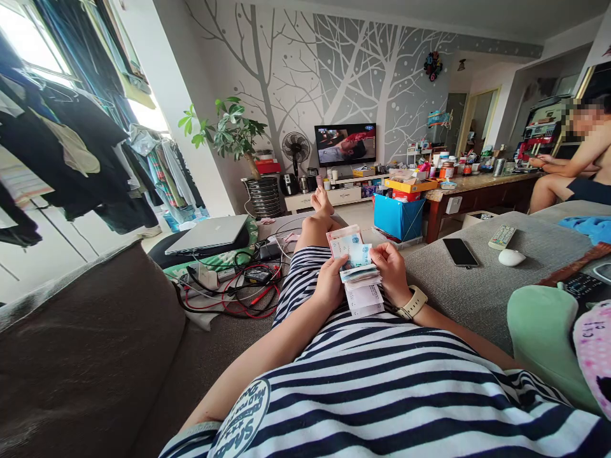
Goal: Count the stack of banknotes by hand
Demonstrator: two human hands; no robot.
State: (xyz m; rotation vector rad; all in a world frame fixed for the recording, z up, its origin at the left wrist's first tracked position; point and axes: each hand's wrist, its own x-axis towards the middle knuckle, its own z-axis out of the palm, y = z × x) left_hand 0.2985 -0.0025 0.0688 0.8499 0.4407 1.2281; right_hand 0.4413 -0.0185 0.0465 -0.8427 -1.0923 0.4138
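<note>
Above my striped lap I hold a bundle of banknotes (353, 247) between both hands. My left hand (330, 280) grips the bundle from the left, thumb pressed on its face. On the other side my right hand (392, 270) pinches the right edge of the notes; a watch with a pale strap (413, 304) sits on that wrist. The upper notes are reddish and bluish. Below my fingers a folded stack shows its edges, and a pale purplish note (365, 299) hangs at the bottom. Fingers under the bundle are hidden.
Tangled cables (252, 286) and a closed laptop (210, 234) lie left of my legs. At right on the sofa are a phone (459, 252), a remote (502, 237), a white mouse (512, 257) and a green cushion (539, 318). Another person (580, 159) sits beyond, beside a cluttered table (470, 184).
</note>
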